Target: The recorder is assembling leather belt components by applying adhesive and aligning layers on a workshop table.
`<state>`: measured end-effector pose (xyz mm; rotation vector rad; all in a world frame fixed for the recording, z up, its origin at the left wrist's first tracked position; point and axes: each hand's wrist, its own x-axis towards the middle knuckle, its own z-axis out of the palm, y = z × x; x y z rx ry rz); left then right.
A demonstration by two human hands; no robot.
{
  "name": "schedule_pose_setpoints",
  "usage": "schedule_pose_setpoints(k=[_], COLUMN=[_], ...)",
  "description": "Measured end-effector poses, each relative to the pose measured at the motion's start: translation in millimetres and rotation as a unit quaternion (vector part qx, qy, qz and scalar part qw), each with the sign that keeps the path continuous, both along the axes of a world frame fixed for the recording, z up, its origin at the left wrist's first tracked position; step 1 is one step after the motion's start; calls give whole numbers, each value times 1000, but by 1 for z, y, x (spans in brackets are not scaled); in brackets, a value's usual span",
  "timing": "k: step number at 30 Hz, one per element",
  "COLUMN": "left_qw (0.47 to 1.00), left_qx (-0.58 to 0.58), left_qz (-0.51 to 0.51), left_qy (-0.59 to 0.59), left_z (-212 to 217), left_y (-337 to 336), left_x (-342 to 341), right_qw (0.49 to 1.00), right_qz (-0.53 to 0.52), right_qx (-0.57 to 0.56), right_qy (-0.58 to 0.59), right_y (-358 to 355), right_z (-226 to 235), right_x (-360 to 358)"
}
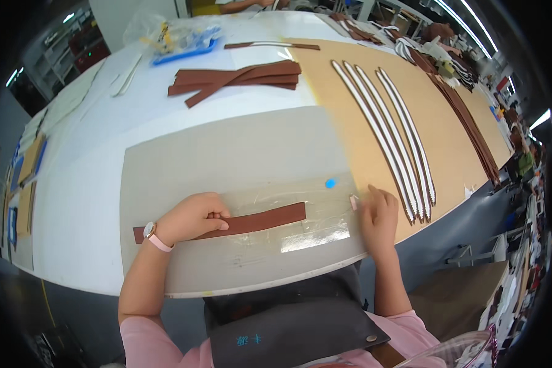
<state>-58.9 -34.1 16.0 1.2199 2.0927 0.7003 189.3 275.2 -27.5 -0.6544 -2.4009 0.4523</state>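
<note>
Left hand (190, 218) pressed flat on brown leather strip (227, 225), fingers curled over its upper edge, pinning it. Right hand (379, 218) pinches small pale piece (353, 202) between fingertips. Strip lies on glossy clear sheet (313, 236) atop grey mat (227, 159), near front edge of white table (86, 178). Tan board (349, 116) at right side carries white-edged strips (392, 141). Pile of brown strips (236, 78) toward far edge, well apart. Blue tray (184, 52) at far edge.
</note>
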Motion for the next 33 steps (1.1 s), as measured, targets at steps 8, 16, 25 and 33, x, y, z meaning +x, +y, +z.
schedule_pose_setpoints(k=[8, 16, 25, 33], left_qw=[860, 867, 857, 824], left_qx=[65, -14, 152, 206], left_qz=[116, -41, -264, -336], left_qy=[492, 496, 416, 408], left_z=[24, 7, 24, 37], left_y=[108, 171, 219, 225], left_x=[-130, -60, 84, 125], right_qw=[997, 966, 982, 987], right_qz=[14, -196, -77, -127], right_qx=[69, 119, 88, 33], right_qy=[-18, -118, -148, -97], right_y=[2, 71, 12, 44], right_z=[-15, -25, -6, -11], right_x=[-1, 44, 52, 67])
